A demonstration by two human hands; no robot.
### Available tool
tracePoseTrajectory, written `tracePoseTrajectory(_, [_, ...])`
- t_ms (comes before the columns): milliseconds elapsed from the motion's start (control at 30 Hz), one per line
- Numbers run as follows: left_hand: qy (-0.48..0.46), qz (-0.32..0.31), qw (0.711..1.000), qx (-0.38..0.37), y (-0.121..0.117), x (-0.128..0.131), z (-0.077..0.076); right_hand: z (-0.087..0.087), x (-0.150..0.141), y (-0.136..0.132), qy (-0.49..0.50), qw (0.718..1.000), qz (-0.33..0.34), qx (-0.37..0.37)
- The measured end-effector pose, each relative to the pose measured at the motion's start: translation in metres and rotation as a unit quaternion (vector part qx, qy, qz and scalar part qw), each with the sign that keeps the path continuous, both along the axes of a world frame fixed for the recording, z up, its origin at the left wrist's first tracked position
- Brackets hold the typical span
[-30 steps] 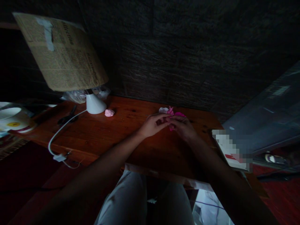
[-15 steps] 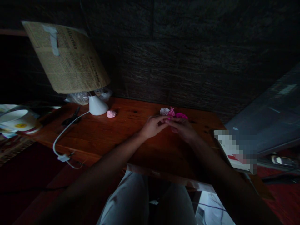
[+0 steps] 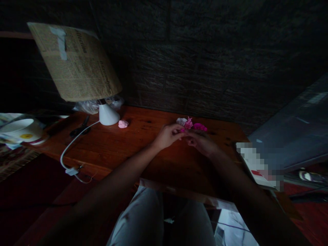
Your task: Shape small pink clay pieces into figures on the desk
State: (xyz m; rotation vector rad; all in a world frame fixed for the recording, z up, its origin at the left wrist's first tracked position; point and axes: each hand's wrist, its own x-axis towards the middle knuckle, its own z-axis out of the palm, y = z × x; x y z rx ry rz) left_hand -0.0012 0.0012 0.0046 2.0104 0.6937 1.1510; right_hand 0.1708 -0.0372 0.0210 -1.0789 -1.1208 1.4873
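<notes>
My left hand is closed, with a small bright pink piece of modelling clay pinched at its fingertips. My right hand meets it from the right, its fingers pressed against the same piece, which they partly hide. Just beyond the hands, on the wooden table, sit a whitish clay lump, a pink frilly clay shape and a magenta clay lump. Farther left lies a pale pink clay lump.
A lamp with a newsprint shade stands at the back left, its white cord hanging over the table's front edge. Near it are dark scissors and a white paper tub. A partly blurred box or book lies at the right edge.
The view has shifted slightly to the left. My fingers have shifted around the small pink clay, and more of it shows at the left fingertips. The lumps on the table stay put.
</notes>
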Motion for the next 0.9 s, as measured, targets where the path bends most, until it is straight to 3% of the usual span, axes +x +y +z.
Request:
tracePoseTrajectory(167, [0.048, 0.0, 0.999, 0.025, -0.0022, -0.0028, 0.0014, 0.0016, -0.0005, -0.0009, -0.005, 1.0, -0.004, 0.026])
tracePoseTrajectory(333, [0.085, 0.027, 0.991, 0.097, -0.0038, -0.0057, 0.0051, 0.001, -0.0002, -0.001, 0.0, 1.0, -0.002, 0.006])
tracePoseTrajectory(667, [0.124, 0.045, 0.981, 0.144, -0.0073, -0.0076, 0.0086, 0.0013, -0.0012, -0.0013, 0.021, 0.997, 0.039, -0.057])
tracePoseTrajectory(900, [0.139, 0.057, 0.971, 0.185, -0.0043, -0.0096, 0.0045, -0.0009, -0.0034, -0.0015, 0.029, 0.996, 0.051, -0.062])
